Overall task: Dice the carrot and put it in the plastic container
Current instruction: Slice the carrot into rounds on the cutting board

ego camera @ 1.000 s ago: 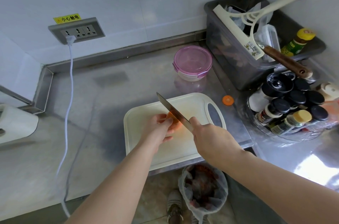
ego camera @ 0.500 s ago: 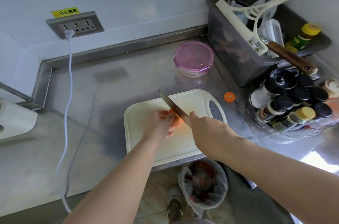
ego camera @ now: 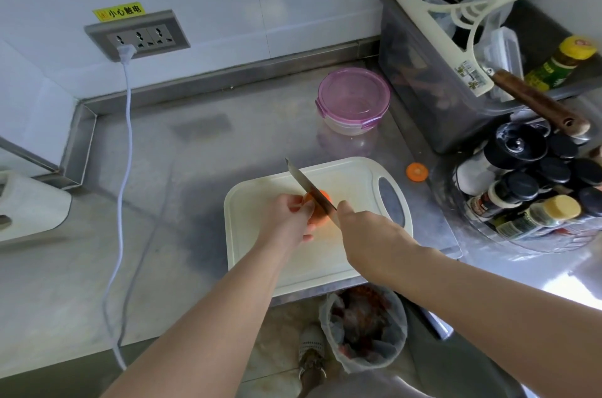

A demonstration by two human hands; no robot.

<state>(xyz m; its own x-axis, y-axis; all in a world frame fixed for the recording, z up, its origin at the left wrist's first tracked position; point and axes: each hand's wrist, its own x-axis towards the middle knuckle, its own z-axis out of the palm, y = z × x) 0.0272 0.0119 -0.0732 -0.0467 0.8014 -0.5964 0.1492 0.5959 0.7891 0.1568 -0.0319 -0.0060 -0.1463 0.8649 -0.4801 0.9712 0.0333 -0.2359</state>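
Observation:
An orange carrot piece (ego camera: 321,216) lies on the white cutting board (ego camera: 355,182) near the counter's front edge. My left hand (ego camera: 288,218) holds the carrot from the left, its fingers curled over it and hiding most of it. My right hand (ego camera: 371,234) grips the handle of a knife (ego camera: 308,184), whose blade crosses the carrot and points away to the upper left. The plastic container (ego camera: 353,101), round with a pink clip lid on it, stands behind the board. A cut carrot end (ego camera: 417,172) lies on the steel counter right of the board.
A grey bin (ego camera: 423,78) with a squeegee and utensils stands at the back right. A rack of spice bottles (ego camera: 534,192) sits to the right. A white cable (ego camera: 125,124) hangs from the wall socket across the counter's left. A lined waste bin (ego camera: 363,329) stands on the floor below.
The camera view shifted slightly. Both hands, the knife and the carrot stay in much the same place on the board.

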